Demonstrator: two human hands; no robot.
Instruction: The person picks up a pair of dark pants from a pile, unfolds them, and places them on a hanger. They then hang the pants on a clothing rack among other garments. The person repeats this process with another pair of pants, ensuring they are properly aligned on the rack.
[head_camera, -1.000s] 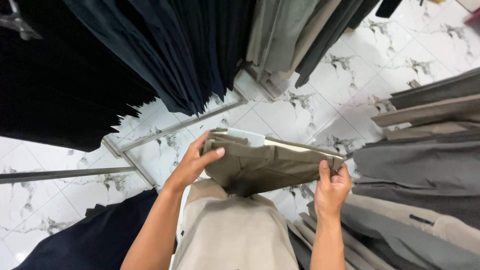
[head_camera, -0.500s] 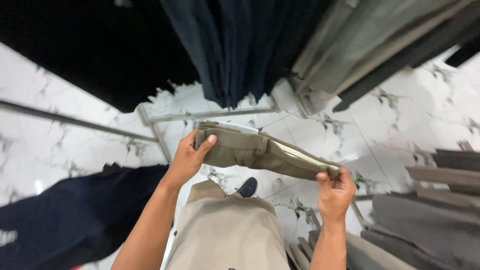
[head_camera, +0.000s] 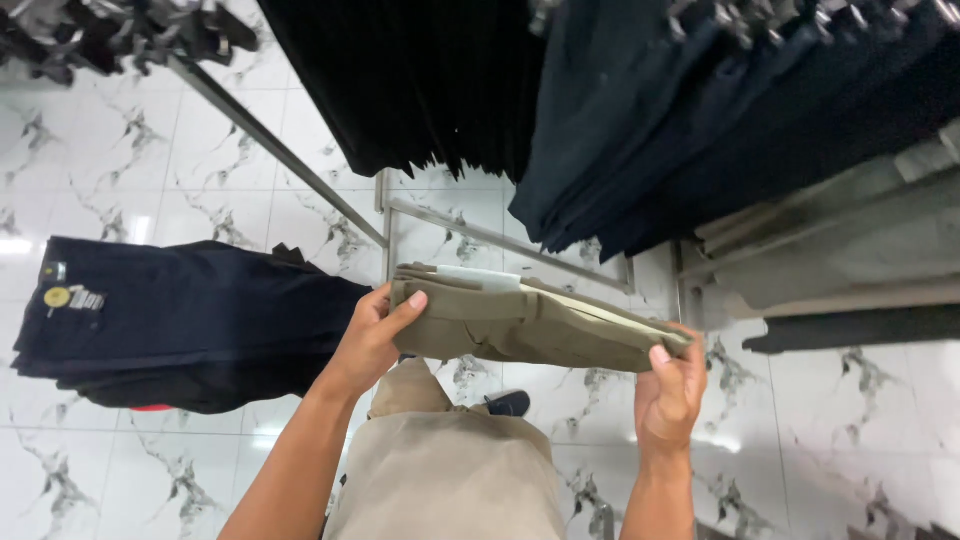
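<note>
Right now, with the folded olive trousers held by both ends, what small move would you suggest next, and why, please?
Probably lift the olive trousers toward the hanging dark garments above. The left hand and right hand each grip an end, holding them level and clear of the rack rail, so nothing seems to block raising them.

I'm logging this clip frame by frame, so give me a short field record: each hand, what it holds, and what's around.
left hand: grips the left end of the folded olive trousers, thumb on top
right hand: pinches the right end of the same trousers
trousers' pose: held roughly level, above the floor
nearby left: dark navy garments stacked
above: black and navy trousers hanging on racks
floor: white marbled tiles
</note>
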